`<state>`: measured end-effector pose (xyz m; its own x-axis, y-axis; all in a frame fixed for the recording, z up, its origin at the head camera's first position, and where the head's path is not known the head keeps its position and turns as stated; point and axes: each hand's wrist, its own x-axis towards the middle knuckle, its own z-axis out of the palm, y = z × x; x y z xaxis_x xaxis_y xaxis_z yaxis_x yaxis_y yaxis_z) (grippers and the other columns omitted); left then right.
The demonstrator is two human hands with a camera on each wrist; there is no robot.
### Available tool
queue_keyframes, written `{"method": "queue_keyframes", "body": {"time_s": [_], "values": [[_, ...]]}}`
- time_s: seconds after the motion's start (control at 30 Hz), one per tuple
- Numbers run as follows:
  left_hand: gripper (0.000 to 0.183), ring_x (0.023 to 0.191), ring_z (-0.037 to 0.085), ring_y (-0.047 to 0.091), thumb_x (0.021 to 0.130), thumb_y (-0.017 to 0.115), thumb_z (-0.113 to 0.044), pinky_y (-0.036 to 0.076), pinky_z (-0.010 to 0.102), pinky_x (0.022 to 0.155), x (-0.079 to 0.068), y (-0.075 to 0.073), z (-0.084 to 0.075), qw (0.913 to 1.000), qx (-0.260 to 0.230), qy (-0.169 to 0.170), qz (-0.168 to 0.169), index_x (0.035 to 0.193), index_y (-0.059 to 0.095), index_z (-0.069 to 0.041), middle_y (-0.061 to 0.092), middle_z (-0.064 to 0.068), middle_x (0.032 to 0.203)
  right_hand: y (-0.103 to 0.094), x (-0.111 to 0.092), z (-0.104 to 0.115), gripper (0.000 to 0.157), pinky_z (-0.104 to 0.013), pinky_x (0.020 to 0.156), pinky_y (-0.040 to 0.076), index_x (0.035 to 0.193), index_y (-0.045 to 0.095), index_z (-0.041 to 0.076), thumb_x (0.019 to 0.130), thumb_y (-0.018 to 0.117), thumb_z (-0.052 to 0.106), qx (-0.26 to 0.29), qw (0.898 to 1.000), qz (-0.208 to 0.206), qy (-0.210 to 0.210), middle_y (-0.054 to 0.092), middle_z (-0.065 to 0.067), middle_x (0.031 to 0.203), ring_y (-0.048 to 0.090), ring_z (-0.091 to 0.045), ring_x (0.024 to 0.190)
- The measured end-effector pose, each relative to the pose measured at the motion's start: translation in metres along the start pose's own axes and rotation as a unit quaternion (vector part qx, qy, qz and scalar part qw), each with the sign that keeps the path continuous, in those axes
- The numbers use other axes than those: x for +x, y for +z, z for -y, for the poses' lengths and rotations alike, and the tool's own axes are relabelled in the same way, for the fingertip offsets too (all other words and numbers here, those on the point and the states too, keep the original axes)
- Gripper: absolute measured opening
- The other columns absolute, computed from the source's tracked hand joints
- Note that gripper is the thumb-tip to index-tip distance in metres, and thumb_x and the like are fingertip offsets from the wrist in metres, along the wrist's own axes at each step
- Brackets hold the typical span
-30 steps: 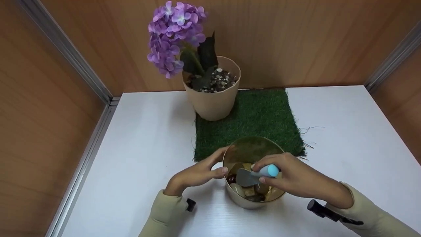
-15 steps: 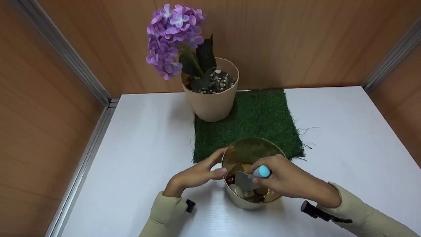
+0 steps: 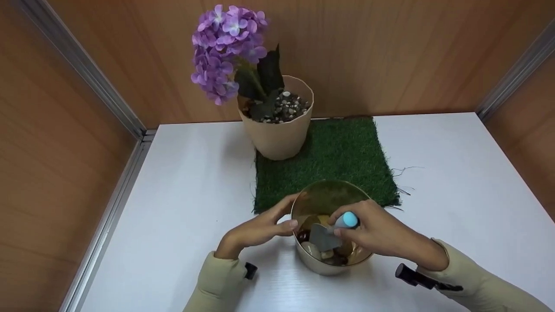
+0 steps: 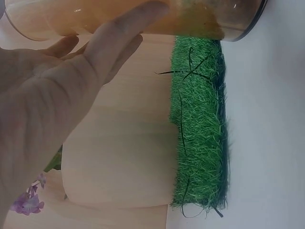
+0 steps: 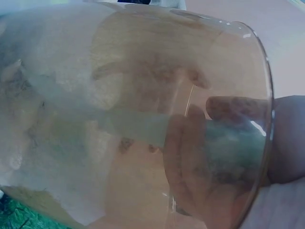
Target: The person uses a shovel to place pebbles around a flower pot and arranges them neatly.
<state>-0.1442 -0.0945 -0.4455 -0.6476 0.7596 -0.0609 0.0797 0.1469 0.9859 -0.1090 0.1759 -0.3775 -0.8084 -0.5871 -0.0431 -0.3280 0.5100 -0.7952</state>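
Observation:
In the head view, a see-through amber glass container point(image 3: 321, 269) stands on the white table with several smooth stones point(image 3: 310, 249) inside. My right hand point(image 3: 383, 232) reaches over its right rim and grips the handle of a small trowel point(image 3: 324, 238), whose blue end points up. The grey blade is down among the stones. My left hand point(image 3: 256, 229) rests against the container's left side, thumb at the rim, fingers stretched along the wall. The left wrist view shows the straight fingers on the glass point(image 4: 200, 19). Through the glass, the right wrist view shows the trowel handle point(image 5: 233, 143), blurred.
Behind the container lies a green artificial grass mat point(image 3: 342, 160). A beige pot point(image 3: 277, 138) with a purple flower point(image 3: 230, 47) and pebbly soil stands on the mat's back left. Wooden panels point(image 3: 381, 56) close in the table at the back and sides.
My right hand has shifted slightly left with the trowel, and the handle has become more upright. My left hand has stayed on the container.

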Motion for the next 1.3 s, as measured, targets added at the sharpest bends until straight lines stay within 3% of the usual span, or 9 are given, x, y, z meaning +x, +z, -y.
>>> {"method": "queue_keyframes", "body": {"time_s": [0.2,0.5,0.7,0.93,1.13,1.3], "values": [[0.059,0.134,0.008,0.024,0.094,0.05,-0.044,0.043,0.035,0.093,0.0005,0.0005,-0.0001,0.9999,-0.015,0.004,0.006,0.144,0.021,-0.04,0.024,-0.016,0.146,0.0008,-0.0011,0.0008,0.013,-0.027,0.067,0.052,0.099,0.07,0.014,0.086,0.067,0.017,0.008,1.0,-0.015,0.002,0.067,0.001,0.097,0.063,-0.008,0.081],[0.059,0.135,0.011,0.023,0.094,0.049,-0.044,0.039,0.037,0.097,0.0008,0.0009,0.0004,1.0,0.0,0.001,-0.001,0.145,0.019,-0.04,0.022,-0.015,0.148,0.0015,0.0034,0.004,0.011,-0.025,0.068,0.051,0.095,0.07,0.021,0.086,0.068,0.016,-0.019,1.0,0.005,-0.007,0.068,0.003,0.092,0.062,-0.006,0.082],[0.059,0.134,0.007,0.025,0.093,0.05,-0.046,0.041,0.035,0.095,0.0,0.0016,0.0002,0.9999,-0.009,-0.006,-0.001,0.144,0.02,-0.042,0.024,-0.017,0.147,-0.0016,0.0033,-0.0023,0.012,-0.025,0.068,0.051,0.095,0.071,0.02,0.086,0.067,0.013,-0.009,1.0,-0.001,0.002,0.067,0.001,0.093,0.062,-0.008,0.083],[0.061,0.134,0.008,0.024,0.092,0.05,-0.049,0.036,0.038,0.099,0.0002,0.0009,-0.0012,1.0,0.001,-0.003,-0.005,0.145,0.02,-0.041,0.023,-0.016,0.147,-0.0031,0.0066,-0.0005,0.012,-0.024,0.066,0.052,0.097,0.071,0.013,0.086,0.067,0.016,-0.017,1.0,0.011,-0.004,0.067,0.002,0.092,0.062,-0.008,0.081],[0.063,0.136,0.016,0.022,0.094,0.049,-0.047,0.039,0.037,0.097,0.0006,0.0022,-0.0009,1.0,-0.006,-0.003,-0.001,0.147,0.018,-0.034,0.022,-0.01,0.149,-0.0057,0.0049,-0.0012,0.01,-0.025,0.067,0.052,0.094,0.07,0.022,0.087,0.066,0.016,0.007,1.0,0.009,0.005,0.067,-0.001,0.093,0.063,-0.009,0.08],[0.059,0.136,0.014,0.021,0.095,0.047,-0.043,0.036,0.041,0.099,-0.0017,0.0019,0.0003,0.9999,-0.001,-0.01,-0.007,0.147,0.018,-0.036,0.021,-0.012,0.149,-0.0055,0.0071,-0.0005,0.009,-0.025,0.064,0.052,0.094,0.07,0.022,0.087,0.066,0.017,0.01,1.0,0.021,0.004,0.067,0.0,0.093,0.063,-0.009,0.078]]}}
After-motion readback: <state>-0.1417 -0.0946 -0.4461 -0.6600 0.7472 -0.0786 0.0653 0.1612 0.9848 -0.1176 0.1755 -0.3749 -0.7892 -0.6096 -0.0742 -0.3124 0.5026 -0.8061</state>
